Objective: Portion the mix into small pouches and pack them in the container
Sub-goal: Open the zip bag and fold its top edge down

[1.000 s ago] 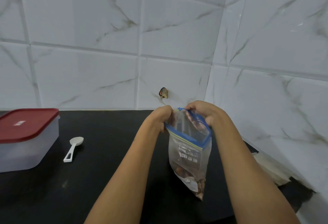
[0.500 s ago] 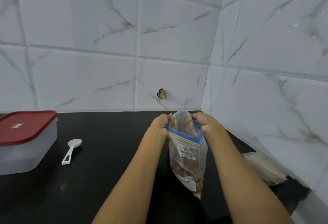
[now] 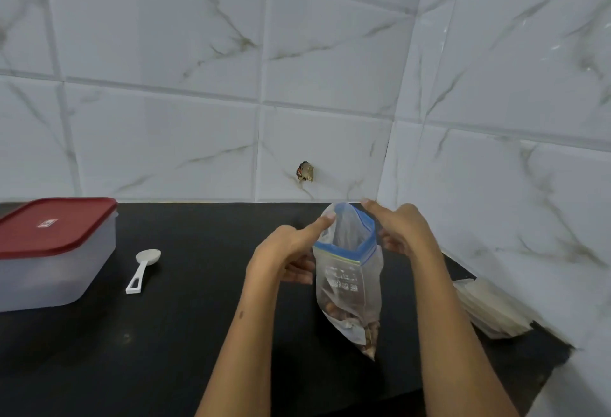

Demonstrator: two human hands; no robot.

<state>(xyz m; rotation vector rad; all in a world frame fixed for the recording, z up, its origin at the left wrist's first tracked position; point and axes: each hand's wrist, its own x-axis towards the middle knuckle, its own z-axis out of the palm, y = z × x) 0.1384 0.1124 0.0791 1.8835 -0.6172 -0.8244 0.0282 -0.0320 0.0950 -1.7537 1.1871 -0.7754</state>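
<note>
A clear zip bag [image 3: 348, 281] with a blue seal strip hangs upright over the black counter, brown mix sitting in its bottom corner. Its mouth is spread open. My left hand [image 3: 287, 251] pinches the bag's left rim, forefinger stretched along the top edge. My right hand [image 3: 401, 231] holds the right rim from behind. A translucent container [image 3: 49, 271] with a red lid, closed, stands at the far left. A white plastic scoop [image 3: 143, 269] lies on the counter beside it.
A stack of pale flat pouches [image 3: 492, 311] lies against the right wall, by the counter's edge. White marble tiles close off the back and right side. The black counter [image 3: 185, 324] runs left to right beneath my arms.
The bag's mouth has been pulled wide open and my hands have spread apart along its rim. The bag sits slightly lower and nearer the back wall corner.
</note>
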